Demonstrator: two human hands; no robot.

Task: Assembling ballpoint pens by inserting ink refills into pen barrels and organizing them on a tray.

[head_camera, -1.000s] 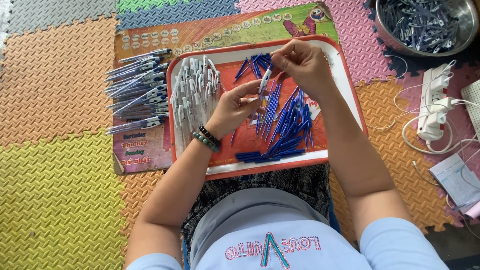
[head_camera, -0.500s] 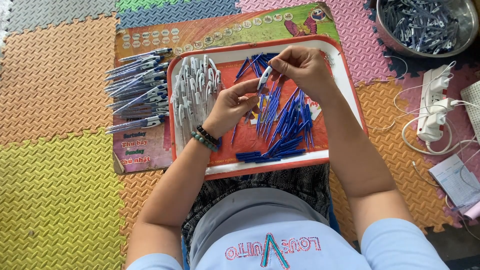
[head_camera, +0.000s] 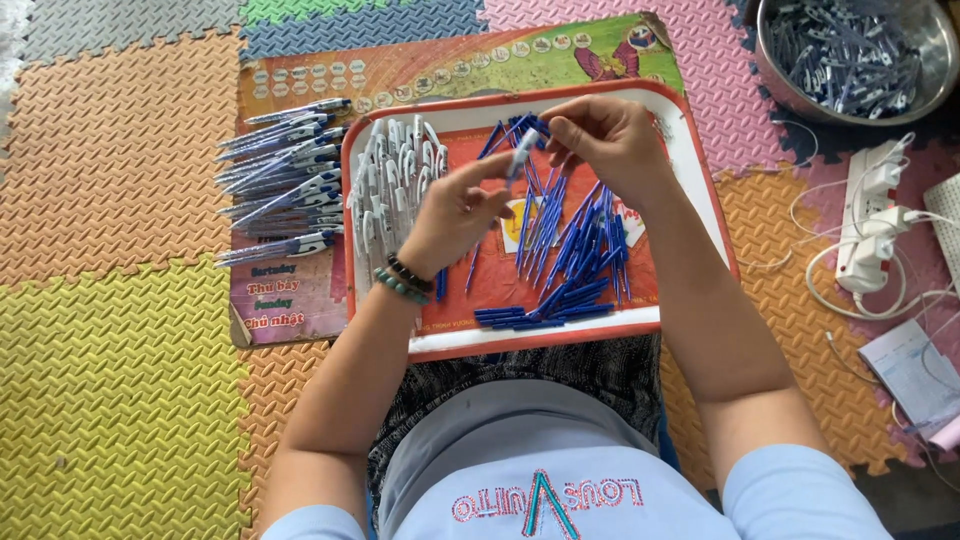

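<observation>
Barely anything is being shifted since half a second back: the white pen barrel point(head_camera: 520, 155) is just being tilted a touch more upright between the hands. It's being pinched at its lower end by the left hand point(head_camera: 455, 215), fingers curled, while the right hand point(head_camera: 610, 135) is being closed on its top, probably so both ends are steadied. Below, blue refills point(head_camera: 570, 260) are being kept loose on the red tray point(head_camera: 700, 200), white barrels point(head_camera: 395, 185) stacked leftward. Further out, finished pens point(head_camera: 285, 180) are being piled, and a metal bowl point(head_camera: 930, 80) of parts is being kept far right.
</observation>
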